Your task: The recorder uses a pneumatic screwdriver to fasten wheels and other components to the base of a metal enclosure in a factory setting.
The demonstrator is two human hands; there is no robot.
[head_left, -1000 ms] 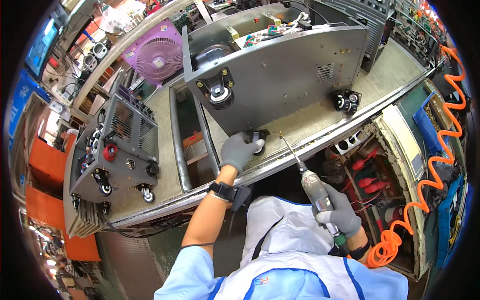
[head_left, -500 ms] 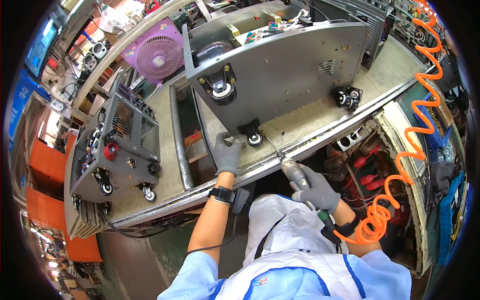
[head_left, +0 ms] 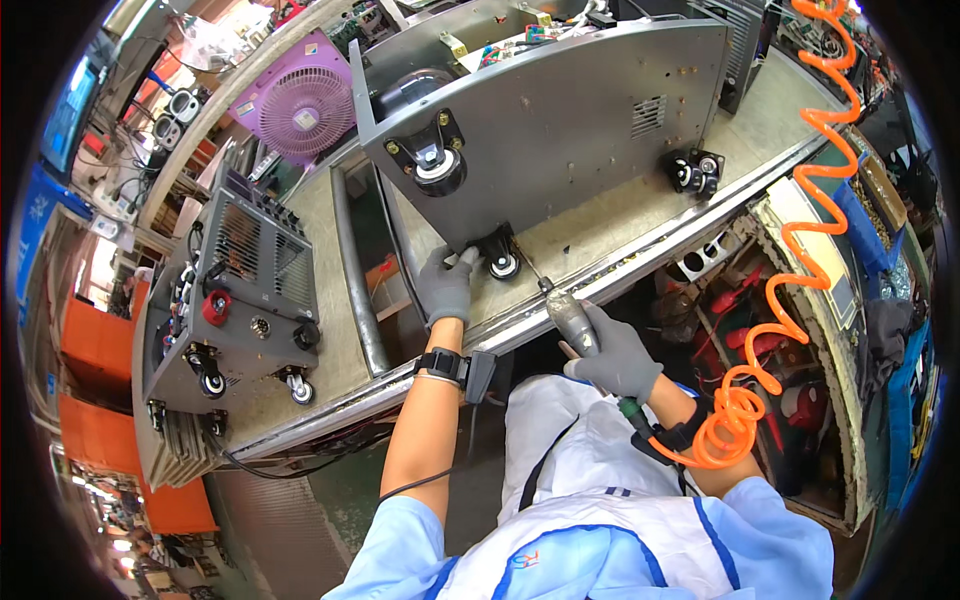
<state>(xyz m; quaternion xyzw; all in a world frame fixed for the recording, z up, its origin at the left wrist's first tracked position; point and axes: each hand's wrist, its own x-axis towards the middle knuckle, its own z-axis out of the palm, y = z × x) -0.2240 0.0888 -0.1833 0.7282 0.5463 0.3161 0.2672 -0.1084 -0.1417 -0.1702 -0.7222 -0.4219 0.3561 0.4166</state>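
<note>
At the bench's front edge my right hand (head_left: 622, 358), in a grey glove, is closed round a worn air screwdriver (head_left: 571, 320). Its long thin bit points at the foot of a black swivel caster (head_left: 503, 262); whether the tip touches a screw there is too small to tell. That caster is on the near lower corner of a large grey metal cabinet (head_left: 560, 150), which lies tilted on the bench. Just left of the caster is my gloved left hand (head_left: 446, 288), its fingers curled in at the cabinet's corner. What they grip is hidden.
An orange coiled air hose (head_left: 790, 290) runs from the tool up to the right. Two more casters, one of them a twin-wheel caster (head_left: 693, 172), show on the cabinet. A smaller grey machine (head_left: 245, 290) stands left, a purple fan (head_left: 305, 112) behind. A gap divides the bench (head_left: 345, 280).
My view has tilted slightly. The screwdriver and my right hand have moved a little toward the caster. My left hand stays beside the caster, with its fingers slightly shifted.
</note>
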